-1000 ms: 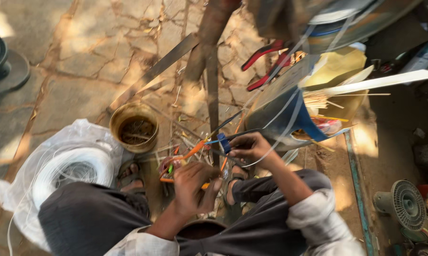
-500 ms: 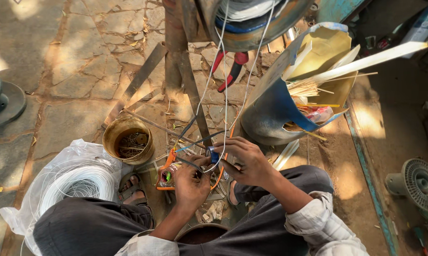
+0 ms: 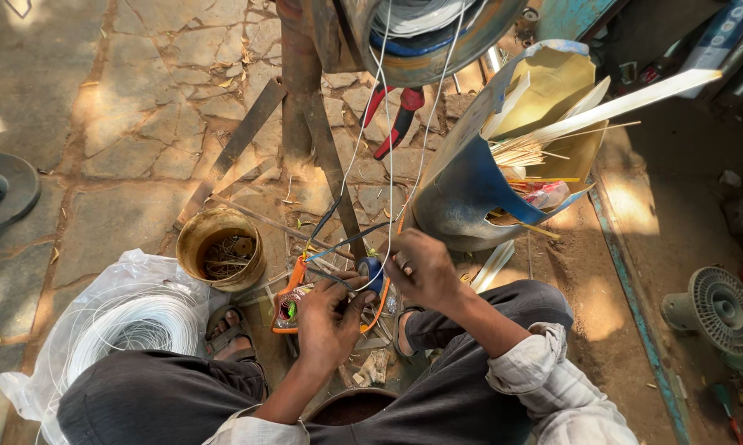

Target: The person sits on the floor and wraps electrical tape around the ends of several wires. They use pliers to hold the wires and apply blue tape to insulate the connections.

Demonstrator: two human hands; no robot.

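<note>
Two bare hands meet at the middle of my downward view, over stone paving. My left hand (image 3: 329, 317) comes up from six o'clock, its fingers curled together around a small blue roll of tape (image 3: 371, 272), which sits just past the fingertips at about one o'clock from the palm. My right hand (image 3: 425, 268) lies at three o'clock of that roll, touching it, with thumb and forefinger pinched together on thin white wires (image 3: 388, 156) that run straight up toward twelve o'clock into a round metal motor housing (image 3: 425, 37) at the top edge.

Judging from how things lie, the work is partway: the wires are gathered at the fingers and the tape is on them, but loose dark leads (image 3: 338, 243) fan out at eleven o'clock, unbound, so wrapping seems unfinished. How many turns are on I cannot tell; the fingers hide the joint.

Beneath the hands lies an orange-handled hand tool (image 3: 289, 305) on the ground. At nine o'clock stands a rusty round metal tin (image 3: 221, 247) with scraps inside, and at eight o'clock a coil of white wire in a clear plastic bag (image 3: 124, 330). At two o'clock leans a cut blue plastic drum (image 3: 470, 189) holding yellow card and thin sticks. Red-handled pliers (image 3: 396, 115) hang at twelve o'clock.
</note>
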